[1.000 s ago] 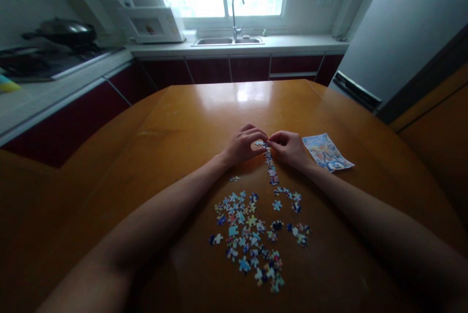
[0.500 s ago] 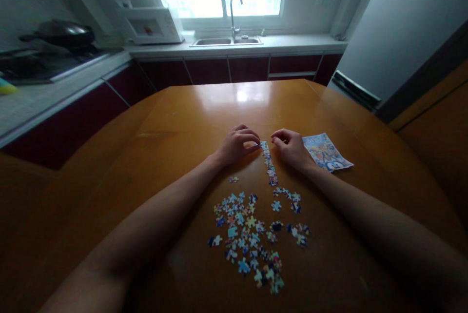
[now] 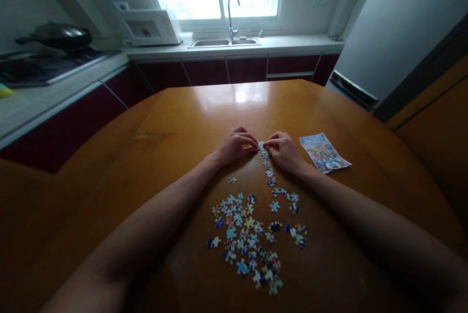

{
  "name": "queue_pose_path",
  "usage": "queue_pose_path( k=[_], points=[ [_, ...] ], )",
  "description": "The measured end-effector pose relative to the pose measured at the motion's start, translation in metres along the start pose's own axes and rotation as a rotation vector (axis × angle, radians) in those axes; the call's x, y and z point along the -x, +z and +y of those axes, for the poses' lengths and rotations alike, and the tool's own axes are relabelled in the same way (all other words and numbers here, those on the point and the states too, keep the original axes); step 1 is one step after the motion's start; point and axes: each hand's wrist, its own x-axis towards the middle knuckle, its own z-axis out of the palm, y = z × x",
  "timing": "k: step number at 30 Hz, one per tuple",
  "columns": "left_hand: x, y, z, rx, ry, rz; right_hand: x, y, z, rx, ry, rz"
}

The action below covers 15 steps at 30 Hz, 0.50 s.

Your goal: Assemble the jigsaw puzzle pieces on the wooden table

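Observation:
On the orange wooden table (image 3: 190, 118) a short column of joined puzzle pieces (image 3: 268, 169) runs away from me. My left hand (image 3: 234, 145) and my right hand (image 3: 283, 151) meet at its far end, fingers curled and pinching the top piece (image 3: 261, 146) from both sides. Several loose puzzle pieces (image 3: 252, 237) lie scattered nearer to me, between my forearms. One stray piece (image 3: 232, 180) sits just below my left wrist.
A printed picture sheet (image 3: 324, 152) lies to the right of my right hand. Behind the table runs a counter with a sink and tap (image 3: 231, 35), a microwave (image 3: 148, 27) and a dark pan (image 3: 60, 36) on the stove. A grey fridge (image 3: 395, 30) stands at right.
Half a second ago my hands had drawn apart beside the column's top. Now they have closed in again and pinch its far end together.

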Motion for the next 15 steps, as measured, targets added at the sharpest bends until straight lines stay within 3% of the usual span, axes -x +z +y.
queue_pose_path(
  k=[5, 15],
  points=[
    [-0.0002, 0.0012, -0.0017, -0.021, -0.030, -0.018, -0.0002, -0.0002, -0.0004, 0.011, 0.003, -0.001],
    [-0.0006, 0.0002, -0.0005, -0.044, 0.048, 0.037, 0.0003, -0.0001, -0.0001, 0.017, 0.000, -0.006]
  ],
)
